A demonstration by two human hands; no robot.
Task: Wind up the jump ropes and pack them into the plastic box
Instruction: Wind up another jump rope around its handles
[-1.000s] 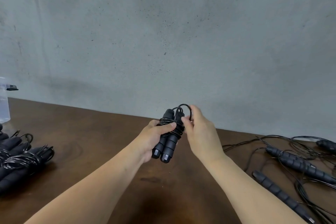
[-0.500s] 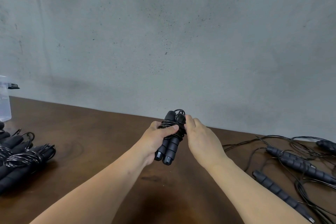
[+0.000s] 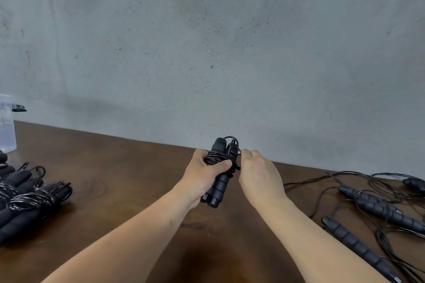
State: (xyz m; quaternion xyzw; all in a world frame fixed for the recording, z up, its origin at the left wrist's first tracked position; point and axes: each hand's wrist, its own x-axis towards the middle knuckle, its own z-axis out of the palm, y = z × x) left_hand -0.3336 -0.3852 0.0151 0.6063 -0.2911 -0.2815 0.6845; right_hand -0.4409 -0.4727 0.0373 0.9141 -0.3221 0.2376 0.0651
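Two bare forearms reach up from the bottom edge of the view toward the middle of the dark brown tabletop (image 3: 119, 181). The left hand (image 3: 202, 179) grips a wound jump rope (image 3: 219, 177) held above the tabletop, its fingers closed around the two black foam handles and its thumb pressed across the coils of black cord wrapped around them; the handles tilt, butt ends toward 6 o'clock and cord ends toward 12. The right hand (image 3: 259, 172) sits just beside the bundle at its 3 o'clock side, fingers curled together and pinching the loose end of the cord at the wrap. At 3 to 4 o'clock from the hands, well apart, unwound jump ropes (image 3: 377, 207) lie loose on the tabletop, their handles and thin cords tangled over one another. At 9 o'clock, near the left edge, a pile of already wound ropes (image 3: 34, 200) rests on the tabletop. Farther back at about 10 o'clock, a clear plastic box (image 3: 7, 126) is cut off by the frame edge. A grey concrete wall (image 3: 230, 53) rises behind the tabletop.
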